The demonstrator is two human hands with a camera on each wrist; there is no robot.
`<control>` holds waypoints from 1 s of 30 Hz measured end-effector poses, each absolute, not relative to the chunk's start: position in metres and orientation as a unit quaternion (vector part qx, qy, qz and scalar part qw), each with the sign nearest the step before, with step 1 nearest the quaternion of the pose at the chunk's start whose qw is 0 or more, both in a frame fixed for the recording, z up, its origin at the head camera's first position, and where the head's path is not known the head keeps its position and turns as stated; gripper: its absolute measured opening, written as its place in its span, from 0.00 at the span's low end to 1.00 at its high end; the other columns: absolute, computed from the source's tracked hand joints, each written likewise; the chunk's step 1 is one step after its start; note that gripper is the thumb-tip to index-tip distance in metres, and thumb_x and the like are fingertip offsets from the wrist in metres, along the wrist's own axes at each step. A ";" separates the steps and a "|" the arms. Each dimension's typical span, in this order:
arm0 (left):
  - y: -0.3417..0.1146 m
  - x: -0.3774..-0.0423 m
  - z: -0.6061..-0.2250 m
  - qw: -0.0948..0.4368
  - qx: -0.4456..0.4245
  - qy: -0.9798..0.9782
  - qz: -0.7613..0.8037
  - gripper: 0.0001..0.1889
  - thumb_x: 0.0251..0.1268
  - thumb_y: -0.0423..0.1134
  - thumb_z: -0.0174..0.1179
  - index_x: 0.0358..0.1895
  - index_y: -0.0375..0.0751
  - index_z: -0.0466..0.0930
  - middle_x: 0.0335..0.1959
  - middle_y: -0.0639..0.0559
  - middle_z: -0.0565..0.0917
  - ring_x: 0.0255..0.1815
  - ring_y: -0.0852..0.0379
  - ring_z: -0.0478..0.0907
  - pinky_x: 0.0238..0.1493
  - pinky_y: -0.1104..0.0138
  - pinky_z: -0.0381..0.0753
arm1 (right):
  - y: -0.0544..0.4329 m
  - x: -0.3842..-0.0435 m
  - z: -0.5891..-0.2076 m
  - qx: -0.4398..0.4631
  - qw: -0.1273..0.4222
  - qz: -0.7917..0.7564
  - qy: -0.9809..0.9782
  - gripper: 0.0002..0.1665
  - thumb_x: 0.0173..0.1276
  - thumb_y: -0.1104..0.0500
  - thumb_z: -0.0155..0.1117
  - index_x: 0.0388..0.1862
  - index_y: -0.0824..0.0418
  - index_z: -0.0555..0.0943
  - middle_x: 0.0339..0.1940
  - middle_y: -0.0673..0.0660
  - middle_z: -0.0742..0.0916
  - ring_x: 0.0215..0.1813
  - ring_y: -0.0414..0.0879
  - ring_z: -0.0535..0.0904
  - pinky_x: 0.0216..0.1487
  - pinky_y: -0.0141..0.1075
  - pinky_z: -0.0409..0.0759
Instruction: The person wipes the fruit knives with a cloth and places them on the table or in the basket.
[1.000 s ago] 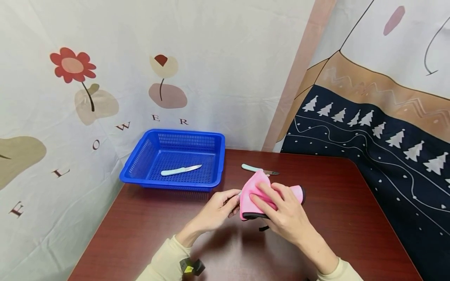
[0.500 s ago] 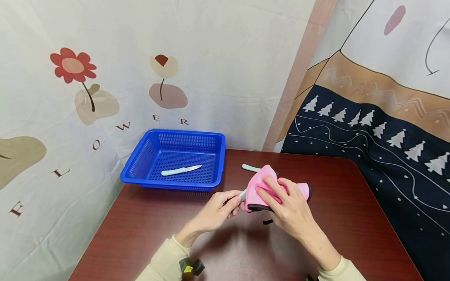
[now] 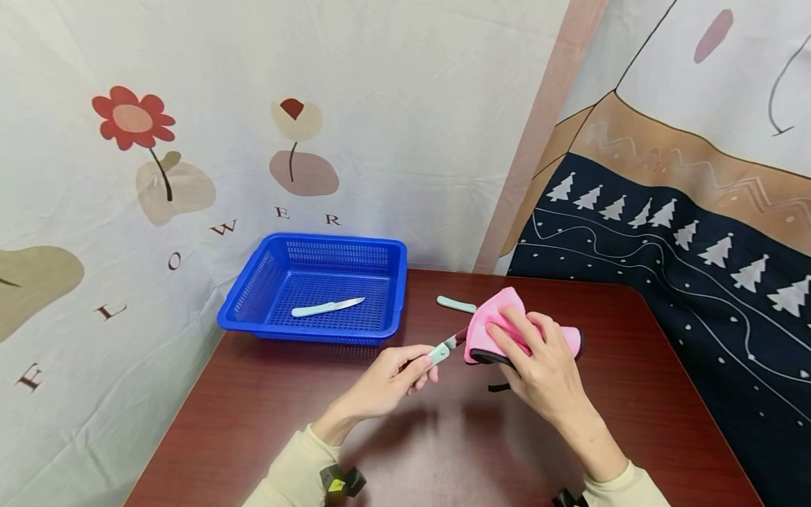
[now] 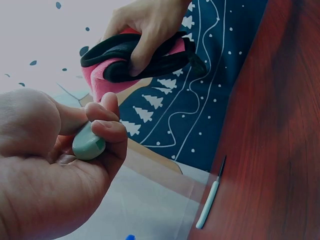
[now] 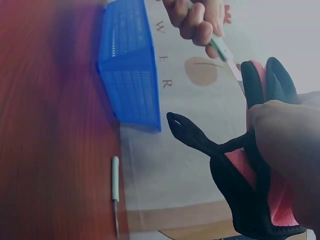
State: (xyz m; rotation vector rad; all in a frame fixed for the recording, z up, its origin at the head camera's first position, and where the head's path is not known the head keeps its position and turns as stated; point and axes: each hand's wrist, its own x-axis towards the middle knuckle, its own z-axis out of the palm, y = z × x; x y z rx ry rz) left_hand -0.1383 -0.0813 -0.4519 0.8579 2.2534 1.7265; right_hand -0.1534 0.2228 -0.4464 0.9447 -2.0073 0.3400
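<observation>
My left hand (image 3: 388, 380) grips the light green handle of a small knife (image 3: 438, 353) above the table, blade angled up to the right. In the left wrist view the handle's butt end shows in the curled fingers. A pink cloth (image 3: 497, 324) with black edging is bunched in my right hand (image 3: 543, 366), folded about the blade's far end, so the tip is hidden. A black hanging loop (image 5: 187, 131) dangles from the cloth in the right wrist view. Behind the cloth, a second knife (image 3: 456, 304) lies on the table, its blade covered from the head view.
A blue plastic basket (image 3: 310, 333) stands at the table's back left, with another light green knife (image 3: 327, 307) lying inside. The brown table (image 3: 633, 394) ends at a printed cloth backdrop (image 3: 412, 105) behind and to the right.
The right hand and cloth have slid to the right and slightly up, away from the left hand. More of the held knife's handle and blade now shows. The left hand has barely moved.
</observation>
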 end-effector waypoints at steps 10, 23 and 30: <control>-0.083 -0.138 -0.453 0.103 0.284 0.755 0.582 0.17 0.95 0.38 0.49 0.45 0.39 0.87 0.28 0.44 0.80 0.28 0.66 0.73 0.30 0.74 0.74 | 0.234 -0.156 -0.446 0.356 0.433 0.143 -0.816 0.36 0.57 0.62 0.75 0.68 0.57 0.89 0.72 0.69 0.87 0.55 0.73 0.79 0.57 0.61 0.76; -0.106 -0.139 -0.448 0.080 0.272 0.752 0.595 0.15 0.94 0.36 0.50 0.49 0.39 0.88 0.30 0.41 0.81 0.29 0.66 0.73 0.29 0.74 0.74 | 0.253 -0.156 -0.458 0.310 0.414 0.139 -0.844 0.36 0.57 0.64 0.76 0.68 0.58 0.89 0.71 0.70 0.85 0.55 0.71 0.78 0.54 0.62 0.76; -0.136 -0.146 -0.435 0.040 0.259 0.769 0.583 0.15 0.94 0.35 0.50 0.53 0.38 0.88 0.32 0.44 0.82 0.30 0.60 0.75 0.30 0.70 0.77 | 0.260 -0.154 -0.464 0.308 0.422 0.154 -0.839 0.33 0.60 0.63 0.72 0.68 0.58 0.89 0.71 0.71 0.86 0.54 0.72 0.78 0.53 0.62 0.74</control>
